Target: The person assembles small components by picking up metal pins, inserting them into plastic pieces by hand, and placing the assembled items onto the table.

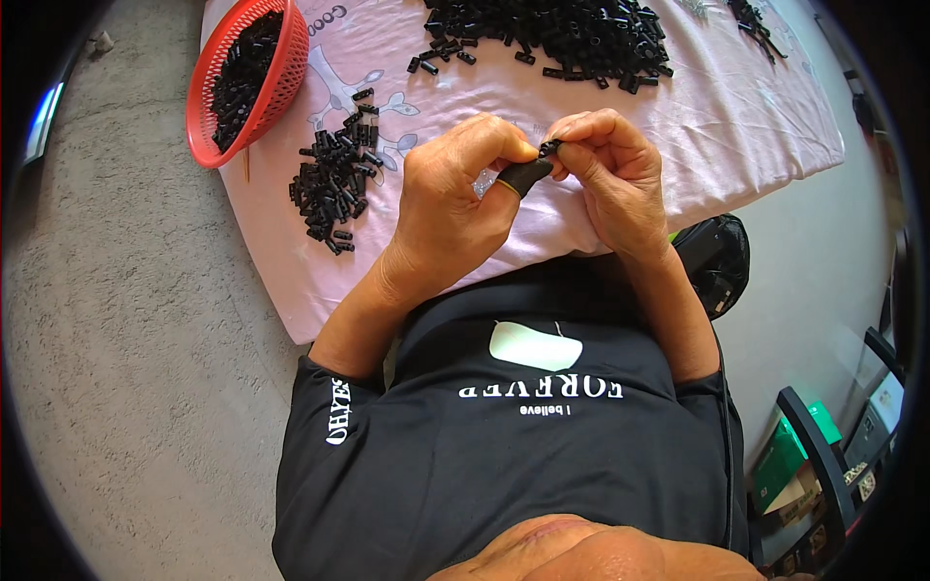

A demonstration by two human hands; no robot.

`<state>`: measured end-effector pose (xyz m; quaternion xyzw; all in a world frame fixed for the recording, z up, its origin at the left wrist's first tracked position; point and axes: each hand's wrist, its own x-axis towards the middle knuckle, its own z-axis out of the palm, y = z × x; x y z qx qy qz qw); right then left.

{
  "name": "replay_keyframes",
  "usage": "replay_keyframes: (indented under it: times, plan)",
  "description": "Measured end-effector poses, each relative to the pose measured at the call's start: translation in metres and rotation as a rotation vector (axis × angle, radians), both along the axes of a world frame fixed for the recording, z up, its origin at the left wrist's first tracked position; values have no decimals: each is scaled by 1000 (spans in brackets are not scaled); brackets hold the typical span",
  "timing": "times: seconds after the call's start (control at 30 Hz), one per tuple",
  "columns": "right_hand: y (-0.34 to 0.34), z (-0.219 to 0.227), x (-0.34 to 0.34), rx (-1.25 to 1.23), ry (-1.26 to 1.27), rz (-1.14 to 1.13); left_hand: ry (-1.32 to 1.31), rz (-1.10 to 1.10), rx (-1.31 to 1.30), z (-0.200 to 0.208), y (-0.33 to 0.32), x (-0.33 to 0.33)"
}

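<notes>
Above the near side of the cloth-covered table, my left hand [453, 198] and my right hand [620, 179] meet at the fingertips. Pinched between them is a small black plastic piece [549, 148], mostly covered by the fingers, so its exact form cannot be made out. A black finger cot [526, 177] with a yellow edge covers one finger of my left hand. Left of my hands lies a loose heap of short black tubular pieces [334, 184]. A larger pile of similar black pieces [567, 39] spreads out beyond my hands.
A red mesh basket [279, 97] full of black pieces stands at the table's far left. Pink patterned cloth [717, 126] covers the table. More dark thin pieces [758, 29] lie far right. A black bag [715, 261] and a green box [790, 455] are on the right.
</notes>
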<state>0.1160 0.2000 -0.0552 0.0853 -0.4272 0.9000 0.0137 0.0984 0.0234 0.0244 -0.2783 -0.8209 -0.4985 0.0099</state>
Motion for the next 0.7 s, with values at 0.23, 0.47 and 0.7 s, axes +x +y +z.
replay_keyframes:
  times: [0.23, 0.47, 0.7]
  plan:
    - [1, 1, 0, 29, 31, 34, -74, -6, -14, 0, -5, 0]
    - [1, 6, 2, 107, 67, 17, -142, -43, 105, -3, -4, -1]
    - [2, 4, 1, -24, 39, 83, -48, -65, 141, -10, -2, -2]
